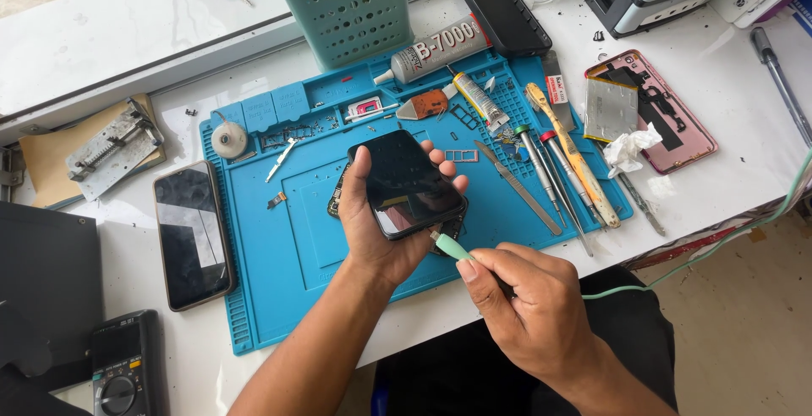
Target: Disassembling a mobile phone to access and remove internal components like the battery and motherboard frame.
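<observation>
The left hand [381, 230] cradles a dark phone [406, 183] from below, screen up, its grip wrapped around both long edges: the thumb lies along the near-left edge and 4 fingertips curl over the far-right edge. The phone sits tilted above a blue work mat [279, 247] that covers the middle of the white counter [135, 272].

Just right of and below that grip, the right hand [529, 298] pinches a pale green cable plug [451, 248] between thumb and forefinger, the other fingers folded in. The plug tip touches or nearly touches the phone's near-bottom corner; whether it is seated I cannot tell. Its green cable [719, 243] trails away to the right, off the counter edge.

Right of the left grip, a row of screwdrivers and a yellow-handled tool [575, 156] lies slanted on the mat, with a flat metal blade [516, 188] nearest the fingertips. Beyond them rests an opened pink phone back [668, 120] with a crumpled tissue [630, 147] on it. Above the grip lie a grey glue tube [440, 48] and a teal perforated basket [342, 6]. Well to the left, a second phone [193, 234] lies face up on the counter, and a multimeter [123, 365] sits below it.
</observation>
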